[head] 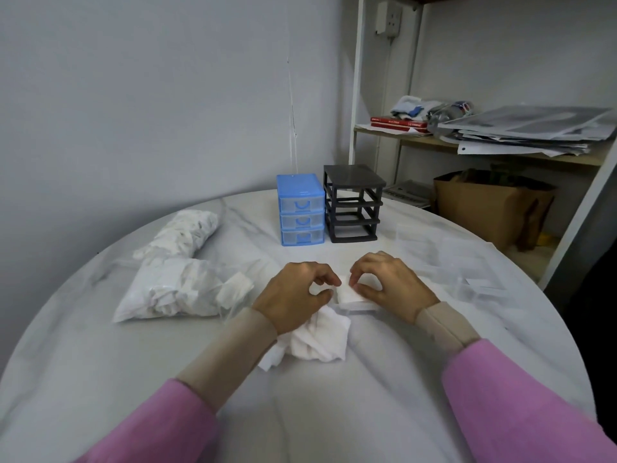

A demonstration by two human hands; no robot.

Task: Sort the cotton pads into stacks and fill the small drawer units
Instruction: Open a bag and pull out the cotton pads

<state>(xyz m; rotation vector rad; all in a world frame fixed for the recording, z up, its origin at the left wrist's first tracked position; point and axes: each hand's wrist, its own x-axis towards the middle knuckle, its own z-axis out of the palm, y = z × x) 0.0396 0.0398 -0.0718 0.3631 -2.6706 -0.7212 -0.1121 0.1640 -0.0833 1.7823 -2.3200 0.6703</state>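
Observation:
A small stack of square white cotton pads (pixel 347 295) lies on the round marble table (pixel 300 412) in front of me. My left hand (pixel 293 295) and my right hand (pixel 390 285) pinch the stack from either side with curled fingers and thumbs. A loose heap of pads (pixel 317 342) sits under my left wrist. Two clear bags of pads lie to the left, one near (pixel 177 292) and one farther back (pixel 183 233). A blue drawer unit (pixel 300 208) with three shut drawers stands beside a black frame (pixel 354 203) whose drawers are out.
Clear plastic drawers (pixel 467 275) lie on the table to the right of my right hand. Behind the table stands a white shelf (pixel 500 148) with papers and books, and a cardboard box (pixel 490 208) sits below. Grey walls close the corner.

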